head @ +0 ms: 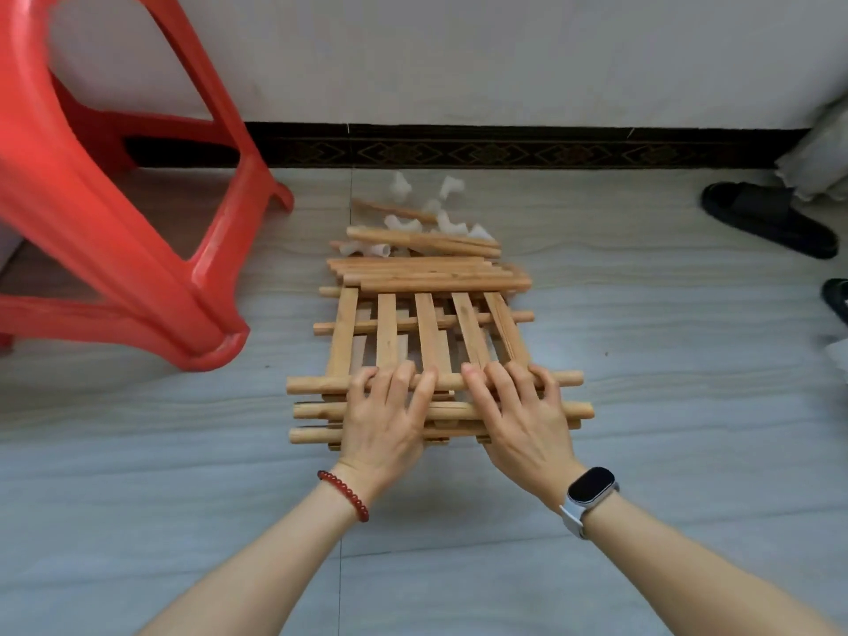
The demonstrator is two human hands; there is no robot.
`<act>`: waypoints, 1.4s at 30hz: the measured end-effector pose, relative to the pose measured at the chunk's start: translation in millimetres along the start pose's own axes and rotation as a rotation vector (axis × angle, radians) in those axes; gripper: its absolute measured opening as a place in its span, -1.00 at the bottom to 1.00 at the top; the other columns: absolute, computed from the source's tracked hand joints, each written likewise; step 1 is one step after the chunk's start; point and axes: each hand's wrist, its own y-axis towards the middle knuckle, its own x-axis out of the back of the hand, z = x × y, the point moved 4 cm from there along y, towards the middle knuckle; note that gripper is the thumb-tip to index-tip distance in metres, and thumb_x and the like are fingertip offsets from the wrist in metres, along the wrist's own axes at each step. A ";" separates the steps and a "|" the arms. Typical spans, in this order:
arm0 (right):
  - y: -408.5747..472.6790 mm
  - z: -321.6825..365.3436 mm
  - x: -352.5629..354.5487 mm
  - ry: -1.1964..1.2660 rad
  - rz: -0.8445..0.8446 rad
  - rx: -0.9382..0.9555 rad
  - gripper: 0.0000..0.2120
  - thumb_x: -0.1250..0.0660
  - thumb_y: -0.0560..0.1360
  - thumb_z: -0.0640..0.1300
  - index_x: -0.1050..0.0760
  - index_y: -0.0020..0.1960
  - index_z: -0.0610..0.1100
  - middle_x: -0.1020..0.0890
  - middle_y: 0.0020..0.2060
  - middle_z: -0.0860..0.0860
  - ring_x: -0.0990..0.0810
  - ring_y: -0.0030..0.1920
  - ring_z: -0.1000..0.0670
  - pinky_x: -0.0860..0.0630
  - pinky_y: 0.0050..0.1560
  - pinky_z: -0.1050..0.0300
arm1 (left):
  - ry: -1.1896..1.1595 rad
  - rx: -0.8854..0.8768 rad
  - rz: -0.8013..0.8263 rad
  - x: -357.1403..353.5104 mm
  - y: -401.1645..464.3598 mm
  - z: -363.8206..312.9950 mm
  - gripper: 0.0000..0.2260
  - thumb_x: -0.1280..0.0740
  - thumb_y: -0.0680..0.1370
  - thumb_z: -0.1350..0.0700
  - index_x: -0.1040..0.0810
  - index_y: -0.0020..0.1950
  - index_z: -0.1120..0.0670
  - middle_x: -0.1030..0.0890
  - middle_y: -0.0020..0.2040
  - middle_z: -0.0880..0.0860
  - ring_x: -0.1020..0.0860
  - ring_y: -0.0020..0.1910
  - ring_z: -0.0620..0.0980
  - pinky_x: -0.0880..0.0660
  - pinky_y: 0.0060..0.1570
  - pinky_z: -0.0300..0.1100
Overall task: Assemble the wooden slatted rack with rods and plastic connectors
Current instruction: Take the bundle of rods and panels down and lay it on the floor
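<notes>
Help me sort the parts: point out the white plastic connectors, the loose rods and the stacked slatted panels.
white plastic connectors [447,221]: head view, on one connector in the far pile.
loose rods [426,274]: head view, mid-length of the bundle.
stacked slatted panels [431,332]: head view, on a middle slat of the top panel.

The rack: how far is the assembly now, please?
Very early. Nothing looks joined yet: the slatted panels lie stacked flat on the floor. In hand: the left hand and right hand curl their fingers over the top panel's near rod. Left to do: the loose rods and white connectors beyond the stack are still unused, so the whole frame remains.
</notes>
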 end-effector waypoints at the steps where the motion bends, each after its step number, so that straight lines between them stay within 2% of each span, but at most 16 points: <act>1: -6.0 3.1 -5.3 0.018 0.039 0.030 -0.30 -0.41 0.28 -0.15 -0.26 0.38 -0.14 -0.43 0.11 -0.13 -0.45 0.06 -0.16 -0.44 0.04 -0.17 | -0.007 -0.018 0.049 -5.8 -7.6 -1.9 -0.39 -0.48 0.21 0.10 -0.37 0.22 0.08 -0.39 0.04 0.11 -0.39 -0.02 0.08 -0.30 0.00 -0.01; 4: -24.7 12.6 -19.9 0.052 0.103 0.077 -0.32 -0.42 0.29 -0.13 -0.28 0.37 -0.12 -0.47 0.06 -0.14 -0.51 -0.08 -0.14 -0.50 -0.08 -0.10 | -0.036 -0.053 0.162 -21.6 -26.8 -8.3 -0.38 -0.55 0.20 0.00 -0.39 0.17 0.08 -0.50 -0.03 0.10 -0.38 -0.08 0.07 -0.29 -0.09 -0.04; 9: -44.8 25.3 -42.1 0.069 0.198 0.111 -0.36 -0.36 0.36 -0.17 -0.23 0.39 -0.16 -0.40 0.10 -0.15 -0.51 -0.10 -0.15 -0.47 -0.10 -0.08 | -0.055 -0.021 0.335 -39.0 -45.2 -13.2 -0.39 -0.55 0.19 0.06 -0.37 0.15 0.08 -0.55 0.02 0.10 -0.40 0.00 0.07 -0.36 -0.09 -0.02; 13: -49.7 32.6 -53.8 0.075 0.277 0.125 -0.44 -0.18 0.41 -0.22 -0.21 0.41 -0.16 -0.38 0.12 -0.16 -0.51 -0.09 -0.15 -0.46 -0.11 -0.08 | -0.024 -0.008 0.527 -55.0 -56.5 -9.7 -0.29 -0.55 0.14 0.10 -0.34 0.22 0.10 -0.50 0.22 0.17 -0.39 0.25 0.17 -0.34 0.15 0.12; 14: -50.4 32.9 -56.1 0.076 0.302 0.131 -0.44 -0.16 0.40 -0.23 -0.21 0.41 -0.16 -0.40 0.11 -0.16 -0.51 -0.10 -0.14 -0.46 -0.13 -0.07 | -0.010 -0.023 0.582 -56.4 -58.1 -9.5 -0.27 -0.54 0.17 0.09 -0.33 0.28 0.10 -0.45 0.30 0.19 -0.36 0.32 0.19 -0.33 0.22 0.16; 17: -59.4 38.8 -64.8 0.104 0.394 0.172 -0.38 -0.19 0.33 -0.24 -0.22 0.39 -0.14 -0.51 0.07 -0.16 -0.52 -0.16 -0.13 -0.46 -0.21 -0.02 | 0.060 -0.070 0.748 -67.7 -77.2 -14.0 -0.32 -0.40 0.43 0.09 -0.18 0.48 0.10 -0.15 0.51 0.21 -0.10 0.49 0.21 -0.13 0.40 0.17; 18: -63.0 41.7 -68.1 0.116 0.424 0.183 -0.38 -0.18 0.32 -0.25 -0.22 0.39 -0.14 -0.55 0.05 -0.15 -0.53 -0.17 -0.13 -0.46 -0.23 -0.01 | 0.066 -0.064 0.759 -69.6 -81.7 -14.7 -0.35 -0.40 0.43 0.11 -0.22 0.47 0.10 -0.17 0.51 0.21 -0.11 0.49 0.21 -0.15 0.39 0.17; 21: -63.2 41.6 -68.3 0.157 0.448 0.173 -0.36 -0.23 0.31 -0.30 -0.24 0.38 -0.11 -0.56 0.01 -0.13 -0.54 -0.17 -0.12 -0.45 -0.25 -0.01 | 0.048 -0.042 0.767 -72.1 -84.8 -13.5 -0.39 -0.54 0.25 0.16 -0.49 0.28 0.11 -0.42 0.37 0.20 -0.35 0.39 0.20 -0.37 0.23 0.16; 25: -60.6 38.1 -71.8 0.210 0.502 0.165 -0.31 -0.36 0.26 -0.30 -0.28 0.36 -0.07 -0.52 0.01 -0.11 -0.52 -0.13 -0.13 -0.44 -0.22 -0.01 | -0.031 -0.077 0.735 -73.2 -80.3 -5.9 -0.40 -0.56 0.19 0.09 -0.49 0.19 0.09 -0.44 0.34 0.19 -0.38 0.36 0.19 -0.39 0.17 0.15; 28: -62.0 39.1 -71.9 0.273 0.542 0.138 -0.34 -0.42 0.27 -0.16 -0.31 0.34 -0.05 -0.51 0.00 -0.09 -0.52 -0.11 -0.12 -0.43 -0.20 0.00 | -0.097 -0.074 0.743 -74.6 -85.0 -5.6 -0.41 -0.51 0.24 -0.10 -0.49 0.20 0.09 -0.44 0.35 0.19 -0.38 0.35 0.18 -0.38 0.20 0.15; 31: -51.9 36.8 -67.4 0.364 0.511 0.121 -0.61 -0.21 0.42 -0.04 -0.43 0.23 -0.08 -0.52 -0.08 -0.05 -0.52 -0.15 -0.10 -0.42 -0.22 0.01 | -0.191 -0.065 0.627 -71.1 -78.9 -0.1 -0.56 -0.34 0.38 -0.19 -0.52 0.11 0.08 -0.49 0.29 0.14 -0.45 0.29 0.13 -0.39 0.17 0.10; 33: -41.7 32.6 -64.1 0.358 0.480 0.115 -0.63 -0.11 0.45 -0.03 -0.48 0.18 -0.10 -0.54 -0.09 -0.04 -0.53 -0.13 -0.10 -0.43 -0.21 0.02 | -0.256 -0.037 0.554 -65.9 -68.1 7.5 -0.61 -0.21 0.43 -0.17 -0.53 0.07 0.09 -0.54 0.18 0.10 -0.50 0.18 0.11 -0.41 0.10 0.04; 35: -31.7 28.2 -63.4 0.299 0.455 0.117 -0.62 -0.14 0.46 -0.02 -0.47 0.22 -0.10 -0.55 -0.01 -0.05 -0.53 -0.04 -0.12 -0.43 -0.15 0.00 | -0.266 -0.032 0.492 -62.3 -56.6 13.2 -0.61 -0.17 0.44 -0.14 -0.53 0.06 0.10 -0.55 0.10 0.10 -0.51 0.10 0.11 -0.43 0.03 0.00; 38: -15.9 21.0 -66.2 0.273 0.443 0.081 -0.57 -0.19 0.45 0.01 -0.43 0.28 -0.09 -0.52 0.13 -0.08 -0.51 0.10 -0.12 -0.43 -0.06 -0.04 | -0.238 -0.008 0.439 -61.8 -42.3 19.7 -0.60 -0.16 0.46 -0.16 -0.52 0.12 0.08 -0.54 0.11 0.10 -0.49 0.09 0.09 -0.41 0.00 -0.02; 40: -3.8 15.8 -70.6 0.291 0.459 0.043 -0.52 -0.17 0.45 0.07 -0.38 0.32 -0.08 -0.48 0.22 -0.09 -0.45 0.21 -0.12 -0.44 0.08 -0.12 | -0.219 0.021 0.443 -66.6 -30.7 26.3 -0.56 -0.17 0.45 -0.18 -0.46 0.20 0.05 -0.50 0.20 0.12 -0.42 0.20 0.11 -0.34 0.12 0.04; 42: 6.9 10.9 -77.9 0.285 0.504 0.025 -0.40 -0.17 0.43 0.16 -0.28 0.40 -0.06 -0.38 0.36 -0.13 -0.31 0.36 -0.15 -0.31 0.27 -0.27 | -0.196 0.023 0.491 -77.9 -19.6 34.6 -0.46 -0.22 0.41 -0.19 -0.35 0.33 0.01 -0.38 0.37 0.14 -0.28 0.37 0.14 -0.15 0.31 0.16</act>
